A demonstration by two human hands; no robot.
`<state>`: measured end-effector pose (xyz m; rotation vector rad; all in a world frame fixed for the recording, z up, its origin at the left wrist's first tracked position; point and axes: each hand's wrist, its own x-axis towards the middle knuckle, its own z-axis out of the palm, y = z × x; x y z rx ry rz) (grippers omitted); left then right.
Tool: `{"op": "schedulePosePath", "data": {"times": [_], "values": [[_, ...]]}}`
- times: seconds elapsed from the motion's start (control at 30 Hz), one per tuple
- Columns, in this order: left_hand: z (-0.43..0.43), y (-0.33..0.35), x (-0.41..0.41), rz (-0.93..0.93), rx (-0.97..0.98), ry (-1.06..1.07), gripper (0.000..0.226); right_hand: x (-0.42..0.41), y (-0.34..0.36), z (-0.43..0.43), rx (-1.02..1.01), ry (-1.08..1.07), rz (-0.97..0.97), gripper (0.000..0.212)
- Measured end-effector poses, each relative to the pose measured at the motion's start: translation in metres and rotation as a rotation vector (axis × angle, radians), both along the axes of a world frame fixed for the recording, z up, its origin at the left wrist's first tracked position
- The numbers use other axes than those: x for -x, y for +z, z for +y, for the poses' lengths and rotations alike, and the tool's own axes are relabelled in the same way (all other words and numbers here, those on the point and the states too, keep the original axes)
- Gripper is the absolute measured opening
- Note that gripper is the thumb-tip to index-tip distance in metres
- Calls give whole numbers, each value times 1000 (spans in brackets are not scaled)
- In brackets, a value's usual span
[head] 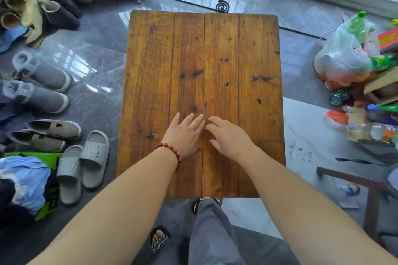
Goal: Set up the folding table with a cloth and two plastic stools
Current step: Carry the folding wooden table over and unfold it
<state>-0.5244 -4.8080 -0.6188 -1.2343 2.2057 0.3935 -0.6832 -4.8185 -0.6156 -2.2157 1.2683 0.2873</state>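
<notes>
Nearest you, at the bottom of the frame, your foot in a checked sandal point(159, 237) stands just short of the near edge of the worktop point(247, 60). The folding worktop is opened flat in the middle of the frame and is bare. No cloth or plastic stools are in view, so I judge the setup barely begun.

Your left hand point(185, 133), with a bead bracelet point(170, 150) at the wrist, lies flat on the wood with straight fingers. Its grip is apart and holds nothing. Your right hand point(228, 135) is just beside it, fingers loosely bent and their tips at the centre seam point(204, 60). That grip is also apart, around nothing.

- **Pinched fingers:** The seam is the first risk. The legs and any latch are hidden, so if the halves are not locked, pressing here could make them shift and nip your fingertips.
- **Sliding legs:** The floor looks glossy, and a hard lean may make the legs slide.
- **Clutter for the stools:** The grey slippers point(86, 161) at lower left and the bag of bottles point(342, 56) at right both lie near the worktop. Stools set down without looking could tip them or end up standing unevenly.
- **The coil at the far edge:** A mosquito coil point(222, 6) sits on the floor at upper centre, just past the far edge. I cannot tell whether it is lit. A cloth hanging low there could catch it or scorch.
</notes>
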Motion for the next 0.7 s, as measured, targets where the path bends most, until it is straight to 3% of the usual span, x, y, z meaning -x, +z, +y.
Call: {"op": "schedulePosePath", "data": {"times": [0.7], "values": [[105,-25,-4,138,61,-28,73,-3,-16,124,56,-305,87,52]]}}
